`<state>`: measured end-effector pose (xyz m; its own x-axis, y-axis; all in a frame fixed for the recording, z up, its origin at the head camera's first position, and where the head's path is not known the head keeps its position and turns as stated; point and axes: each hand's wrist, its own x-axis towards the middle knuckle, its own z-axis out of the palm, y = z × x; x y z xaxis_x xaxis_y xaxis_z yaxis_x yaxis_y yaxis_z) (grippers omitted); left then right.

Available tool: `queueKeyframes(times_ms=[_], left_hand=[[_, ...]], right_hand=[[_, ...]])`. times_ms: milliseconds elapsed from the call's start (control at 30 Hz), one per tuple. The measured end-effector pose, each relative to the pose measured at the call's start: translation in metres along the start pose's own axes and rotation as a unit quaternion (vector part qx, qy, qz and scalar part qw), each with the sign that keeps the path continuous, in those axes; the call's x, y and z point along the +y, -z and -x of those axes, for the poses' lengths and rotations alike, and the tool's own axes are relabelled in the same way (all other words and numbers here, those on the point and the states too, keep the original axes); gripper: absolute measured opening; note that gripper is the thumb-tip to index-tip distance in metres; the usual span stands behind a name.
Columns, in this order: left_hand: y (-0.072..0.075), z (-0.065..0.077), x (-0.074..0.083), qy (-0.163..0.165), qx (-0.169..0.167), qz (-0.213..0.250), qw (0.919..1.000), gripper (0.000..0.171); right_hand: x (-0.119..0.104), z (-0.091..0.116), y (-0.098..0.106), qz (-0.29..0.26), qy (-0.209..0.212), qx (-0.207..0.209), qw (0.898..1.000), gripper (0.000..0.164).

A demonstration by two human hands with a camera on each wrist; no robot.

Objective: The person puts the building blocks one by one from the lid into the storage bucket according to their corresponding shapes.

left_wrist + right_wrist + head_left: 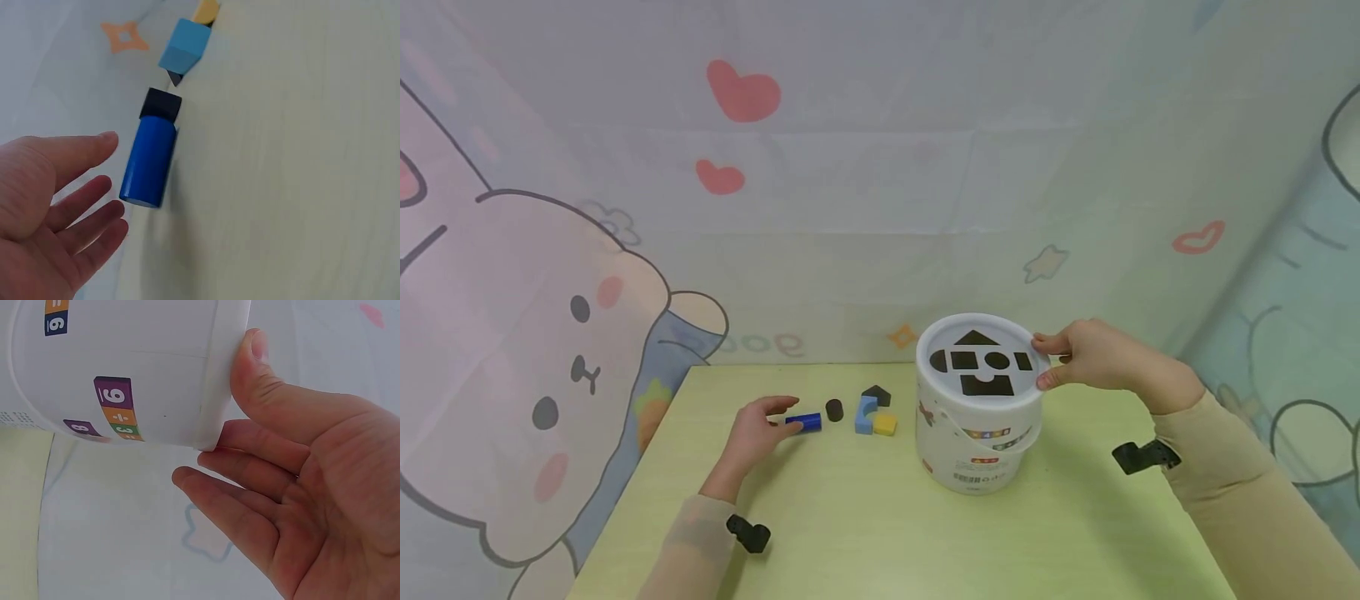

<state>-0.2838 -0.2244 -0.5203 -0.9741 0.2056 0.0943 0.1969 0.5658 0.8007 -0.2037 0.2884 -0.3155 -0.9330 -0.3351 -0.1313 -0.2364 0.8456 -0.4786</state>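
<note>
as right hand [1097,360] touches white bucket [947,433], left hand [752,435] near blue cylinder [149,161]

Bucket [942,433] smooth plastic; blue cylinder [149,162] glossy, perhaps painted wood.

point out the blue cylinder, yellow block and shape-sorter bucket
Blue cylinder [149,160], left wrist view: middle of its curved side
Yellow block [885,424], head view: visible middle
Shape-sorter bucket [953,452], head view: front wall
</note>
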Motion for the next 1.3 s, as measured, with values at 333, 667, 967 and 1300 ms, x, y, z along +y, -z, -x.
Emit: queueKeyframes(times_ms=[333, 667, 967, 1300], left_hand=[[-0.004, 0.002, -0.009, 0.024, -0.028, -0.031, 0.9989, 0.036], [-0.005, 0.002, -0.013, 0.016, -0.024, -0.044, 0.9986, 0.034], [-0.004, 0.003, -0.011, 0.009, -0.033, -0.056, 0.9978, 0.033], [0.003, 0.009, -0.017, 0.015, -0.031, -0.045, 0.9984, 0.035]], right_hand=[[0.0, 0.0, -0.002, -0.017, 0.006, 0.0, 1.0, 0.079], [0.001, 0.0, -0.003, -0.016, 0.01, 0.005, 1.0, 0.078], [0.0, -0.002, -0.005, -0.017, -0.002, 0.003, 1.0, 0.079], [0.0, -0.002, -0.009, -0.029, -0.001, 0.008, 1.0, 0.078]])
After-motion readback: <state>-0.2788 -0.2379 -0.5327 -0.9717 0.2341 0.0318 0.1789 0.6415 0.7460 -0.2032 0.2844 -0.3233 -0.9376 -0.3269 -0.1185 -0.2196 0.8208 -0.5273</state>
